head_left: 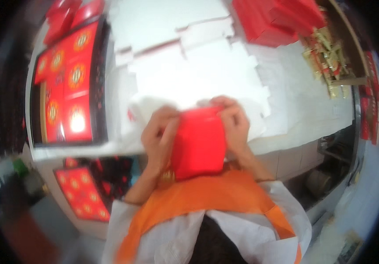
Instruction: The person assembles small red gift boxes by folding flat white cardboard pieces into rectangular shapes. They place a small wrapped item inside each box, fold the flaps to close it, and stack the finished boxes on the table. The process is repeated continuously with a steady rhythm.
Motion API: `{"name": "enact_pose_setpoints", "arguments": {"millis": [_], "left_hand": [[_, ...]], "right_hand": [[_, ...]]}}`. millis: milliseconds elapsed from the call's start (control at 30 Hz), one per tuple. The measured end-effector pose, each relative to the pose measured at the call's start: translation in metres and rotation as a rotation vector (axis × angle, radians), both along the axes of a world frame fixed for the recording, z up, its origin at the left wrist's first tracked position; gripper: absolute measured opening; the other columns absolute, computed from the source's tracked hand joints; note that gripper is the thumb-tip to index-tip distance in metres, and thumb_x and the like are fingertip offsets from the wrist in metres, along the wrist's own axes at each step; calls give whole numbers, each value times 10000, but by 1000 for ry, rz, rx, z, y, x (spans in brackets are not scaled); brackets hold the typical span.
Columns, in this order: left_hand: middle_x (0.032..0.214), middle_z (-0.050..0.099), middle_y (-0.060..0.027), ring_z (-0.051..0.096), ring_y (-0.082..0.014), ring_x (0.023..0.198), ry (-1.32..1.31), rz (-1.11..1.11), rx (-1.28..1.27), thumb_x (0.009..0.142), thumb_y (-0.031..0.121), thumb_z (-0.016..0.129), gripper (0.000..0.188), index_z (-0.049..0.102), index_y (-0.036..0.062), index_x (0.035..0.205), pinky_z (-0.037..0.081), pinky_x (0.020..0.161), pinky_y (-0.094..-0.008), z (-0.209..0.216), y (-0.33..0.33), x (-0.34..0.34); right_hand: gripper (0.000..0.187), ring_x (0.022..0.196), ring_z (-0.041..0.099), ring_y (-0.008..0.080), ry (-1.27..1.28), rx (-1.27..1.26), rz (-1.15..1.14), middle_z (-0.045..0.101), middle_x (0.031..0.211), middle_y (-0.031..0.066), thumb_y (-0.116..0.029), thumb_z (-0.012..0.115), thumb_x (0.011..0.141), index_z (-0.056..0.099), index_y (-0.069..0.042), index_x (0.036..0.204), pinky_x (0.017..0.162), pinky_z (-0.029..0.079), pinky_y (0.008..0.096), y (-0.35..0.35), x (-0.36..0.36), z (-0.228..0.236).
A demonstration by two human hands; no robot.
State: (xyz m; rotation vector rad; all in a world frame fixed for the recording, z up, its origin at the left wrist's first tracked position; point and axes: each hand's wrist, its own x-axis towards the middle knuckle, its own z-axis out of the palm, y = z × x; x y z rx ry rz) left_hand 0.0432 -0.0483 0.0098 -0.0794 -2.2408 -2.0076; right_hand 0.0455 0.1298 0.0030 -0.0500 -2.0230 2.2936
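In front of my body I hold a red folded cardboard piece [199,143], which looks like a small box being shaped; blur hides its exact folds. My left hand [159,131] grips its left edge with bent fingers. On the opposite side, my right hand [235,125] pinches the upper right corner. Just beyond both hands lies a spread of flat white card blanks [198,77], overlapping on the white-covered table [290,88].
A dark-rimmed tray [99,97] of red printed boxes stands at left, with another red-box tray [83,193] lower down. Red card pieces [271,22] are piled at far right. Gold packets [328,55] lie near a wooden edge [350,35].
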Motion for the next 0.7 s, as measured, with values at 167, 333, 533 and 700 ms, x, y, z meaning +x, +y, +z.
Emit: {"name": "enact_pose_setpoints", "arguments": {"millis": [167, 333, 533, 700], "left_hand": [[1226, 398, -156, 394, -226, 1138, -139, -39, 159, 794, 99, 553, 575, 271, 18, 1289, 307, 965, -343, 12, 5, 18], [1270, 352, -166, 352, -219, 1179, -348, -221, -18, 783, 166, 606, 736, 150, 8, 1338, 293, 978, -326, -3, -6, 43], [1288, 329, -191, 354, -225, 1182, -107, -176, 330, 796, 151, 582, 714, 144, 22, 1345, 296, 973, -317, 36, 25, -12], [1334, 256, -165, 270, -230, 1236, 1, -253, 336, 819, 144, 554, 726, 81, 25, 1357, 257, 996, -326, 74, 24, -57]], "right_hand": [[166, 1108, 436, 228, 70, 148, 137, 416, 1223, 156, -26, 516, 798, 492, -45, 961, 944, 321, 323, 9, 1, 8], [117, 1085, 462, 245, -27, -209, 17, 412, 1224, 149, -57, 497, 827, 487, -52, 943, 916, 384, 354, 6, -39, 6], [469, 1131, 384, 218, 42, -64, 3, 329, 1307, 133, -237, 419, 889, 271, -39, 1288, 937, 332, 334, 23, -57, 70], [525, 1202, 318, 238, 70, 277, -35, 287, 1343, 137, -192, 401, 893, 181, -39, 1345, 997, 258, 352, 43, -36, 46]]}}
